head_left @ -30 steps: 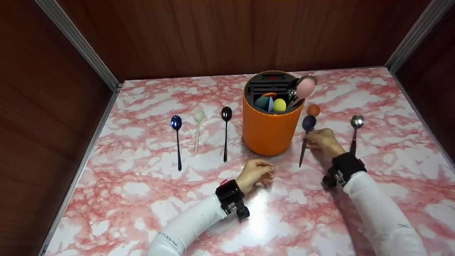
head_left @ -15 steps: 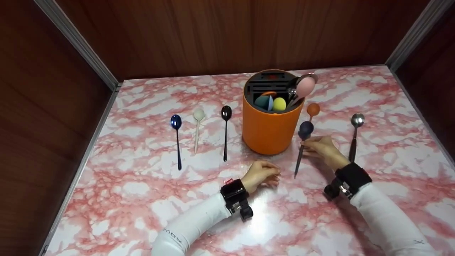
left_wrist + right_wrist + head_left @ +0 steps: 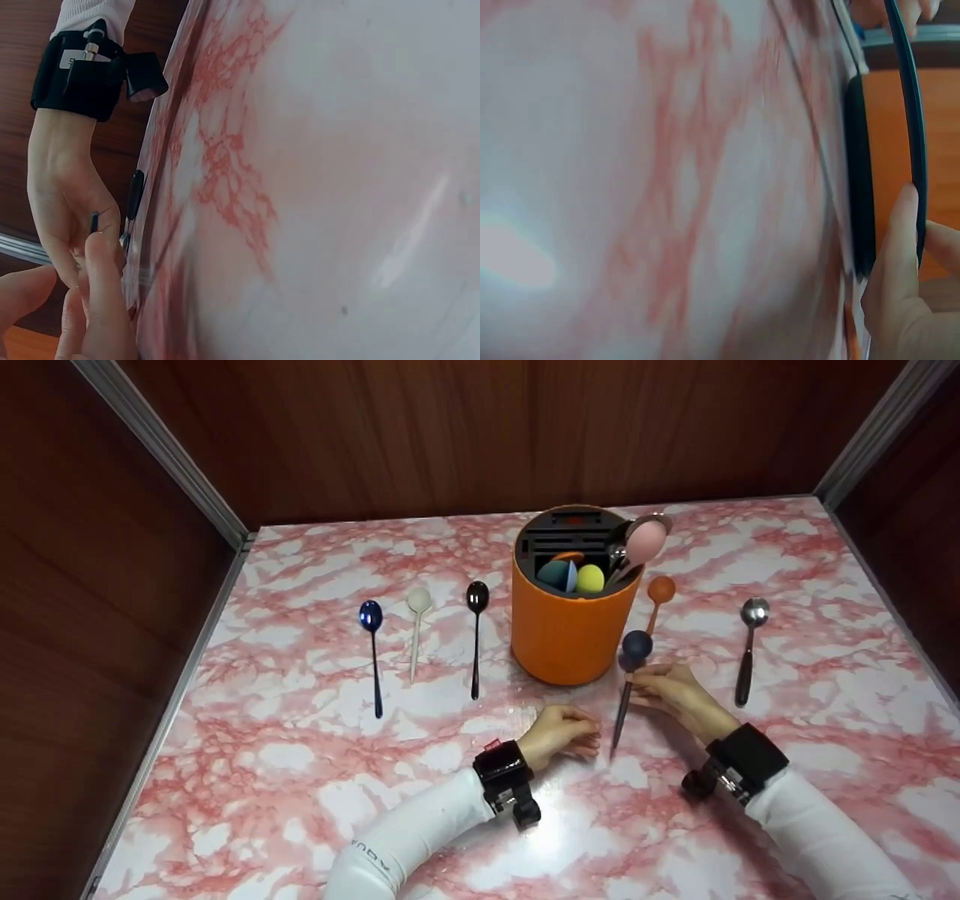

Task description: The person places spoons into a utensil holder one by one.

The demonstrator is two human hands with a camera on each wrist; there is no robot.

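Note:
My right hand (image 3: 681, 699) pinches a dark navy spoon (image 3: 637, 646) near the top of its handle. The spoon is held bowl up, its thin handle slanting down toward my left hand. In the right wrist view the dark handle (image 3: 912, 97) runs upward from between thumb and finger. My left hand (image 3: 562, 733) hovers just left of the handle's lower end, fingers loosely bent and holding nothing. An orange spoon (image 3: 661, 589) lies just behind the navy one. The round orange utensil holder (image 3: 566, 641) stands behind my hands, with a pink spoon (image 3: 645, 543) and several other utensils in it.
Left of the holder lie a shiny blue spoon (image 3: 370, 616), a cream spoon (image 3: 419, 601) and a black spoon (image 3: 478, 598). A steel spoon with a dark handle (image 3: 745, 679) lies to the right. Wooden panels (image 3: 450, 442) wall the marbled table.
My right hand has drawn the navy spoon toward me and left, tilting it more upright and uncovering the orange spoon. My left hand has shifted slightly right.

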